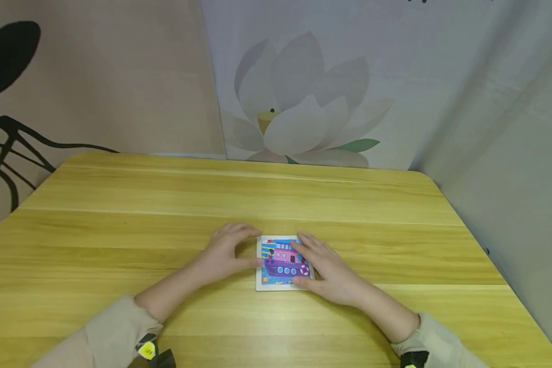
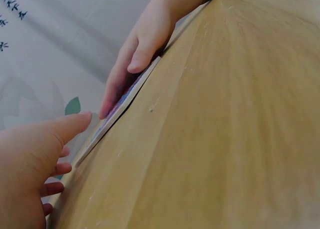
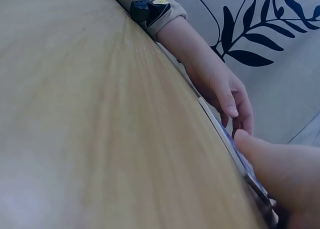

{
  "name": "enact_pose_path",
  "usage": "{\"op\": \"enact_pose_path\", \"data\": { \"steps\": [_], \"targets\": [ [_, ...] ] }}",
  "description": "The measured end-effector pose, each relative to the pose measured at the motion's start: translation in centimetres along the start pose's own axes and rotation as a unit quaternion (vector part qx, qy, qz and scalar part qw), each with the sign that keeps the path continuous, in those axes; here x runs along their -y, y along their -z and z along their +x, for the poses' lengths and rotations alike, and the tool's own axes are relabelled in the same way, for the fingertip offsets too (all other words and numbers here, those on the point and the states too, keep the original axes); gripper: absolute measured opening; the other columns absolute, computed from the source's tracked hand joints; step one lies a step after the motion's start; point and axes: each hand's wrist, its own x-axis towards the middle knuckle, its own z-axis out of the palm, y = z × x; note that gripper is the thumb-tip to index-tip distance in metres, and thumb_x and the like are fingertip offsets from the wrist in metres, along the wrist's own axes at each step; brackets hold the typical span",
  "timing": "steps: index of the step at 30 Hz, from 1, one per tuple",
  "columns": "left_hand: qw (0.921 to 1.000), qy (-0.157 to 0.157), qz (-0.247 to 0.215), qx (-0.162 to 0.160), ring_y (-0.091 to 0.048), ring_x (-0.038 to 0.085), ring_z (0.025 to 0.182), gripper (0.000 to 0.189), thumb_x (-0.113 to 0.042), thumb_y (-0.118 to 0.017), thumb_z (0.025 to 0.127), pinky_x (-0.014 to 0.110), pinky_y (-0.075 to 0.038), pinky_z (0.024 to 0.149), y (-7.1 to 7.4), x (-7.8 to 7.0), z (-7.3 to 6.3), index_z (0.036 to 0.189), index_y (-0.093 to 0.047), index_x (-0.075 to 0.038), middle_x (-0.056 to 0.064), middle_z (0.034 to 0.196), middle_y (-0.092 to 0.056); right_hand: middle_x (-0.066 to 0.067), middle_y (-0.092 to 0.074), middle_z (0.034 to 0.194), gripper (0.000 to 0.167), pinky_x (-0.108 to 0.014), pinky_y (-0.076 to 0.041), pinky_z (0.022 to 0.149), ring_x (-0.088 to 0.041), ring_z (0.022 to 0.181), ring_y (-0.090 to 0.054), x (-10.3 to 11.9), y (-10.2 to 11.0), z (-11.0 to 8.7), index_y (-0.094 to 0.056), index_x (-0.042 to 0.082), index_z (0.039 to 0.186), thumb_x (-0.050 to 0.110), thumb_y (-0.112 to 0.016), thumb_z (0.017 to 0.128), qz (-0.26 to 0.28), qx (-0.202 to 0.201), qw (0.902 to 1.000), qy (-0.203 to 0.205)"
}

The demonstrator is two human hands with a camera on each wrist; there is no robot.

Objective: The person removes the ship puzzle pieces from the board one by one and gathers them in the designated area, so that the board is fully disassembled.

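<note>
A thin square board with a white border lies flat on the wooden table, its face printed with a pink and purple ship on blue. My left hand is at the board's left edge, thumb tip right at the rim and fingertips near the upper left corner. Over the right side lies my right hand, with its fingers reaching across the upper right part and its thumb on the lower right. In the right wrist view, the right thumb lies along the board's top face. The right hand covers part of the picture.
The wooden table extends around the board on all sides. A black chair stands beyond the table's left edge. Behind the table hangs a pale curtain with a printed lotus flower.
</note>
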Motion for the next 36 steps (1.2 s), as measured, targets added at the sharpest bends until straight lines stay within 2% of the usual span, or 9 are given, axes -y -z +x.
{"op": "enact_pose_path", "data": {
  "steps": [6,13,20,28,36],
  "targets": [
    [0.9998,-0.007,0.016,0.007,-0.042,0.027,0.122,0.062,-0.044,-0.077,0.077,0.058,-0.022,0.103,-0.4,-0.1,0.3,0.127,-0.061,-0.012,0.004,0.130,-0.055,-0.005,-0.010,0.158,0.077,-0.050,-0.008,0.112,-0.024,0.144,-0.006,-0.1,-0.2,-0.1,-0.028,0.017,0.151,0.060,-0.050,0.091,-0.026,0.000,0.9997,-0.002],
    [0.9993,-0.015,0.034,0.012,-0.041,0.025,0.122,0.060,-0.045,-0.078,0.076,0.055,-0.026,0.100,-0.9,-0.2,0.6,0.124,-0.063,-0.011,0.004,0.129,-0.055,-0.005,-0.010,0.158,0.077,-0.049,-0.008,0.112,-0.025,0.144,-0.005,0.0,-0.2,0.0,-0.029,0.016,0.151,0.059,-0.050,0.092,-0.035,0.004,0.9994,-0.001],
    [0.9990,-0.015,0.042,0.001,-0.043,0.022,0.116,0.051,-0.042,-0.077,0.078,0.051,-0.029,0.096,-1.3,-0.1,1.1,0.118,-0.066,-0.012,0.001,0.122,-0.056,-0.007,-0.011,0.158,0.076,-0.049,-0.009,0.112,-0.025,0.144,-0.006,0.2,-0.1,0.0,-0.030,0.015,0.151,0.058,-0.051,0.092,-0.039,0.007,0.9992,0.001],
    [0.9991,0.009,0.036,-0.019,-0.047,0.022,0.109,0.037,-0.032,-0.082,0.075,0.046,-0.032,0.092,-1.5,-0.9,1.6,0.104,-0.069,-0.012,0.001,0.112,-0.060,-0.007,-0.011,0.158,0.076,-0.049,-0.008,0.112,-0.025,0.144,-0.006,0.2,-0.2,0.0,-0.030,0.014,0.151,0.058,-0.051,0.092,-0.039,0.007,0.9992,-0.001],
    [0.9978,0.063,0.016,-0.010,-0.047,0.027,0.110,0.034,-0.020,-0.084,0.071,0.049,-0.031,0.095,-1.6,-1.7,2.3,0.100,-0.069,-0.009,0.005,0.113,-0.060,-0.006,-0.011,0.158,0.076,-0.049,-0.009,0.112,-0.025,0.144,-0.006,0.2,-0.2,0.0,-0.030,0.014,0.151,0.058,-0.050,0.092,-0.039,0.007,0.9992,-0.003]
  ]
}}
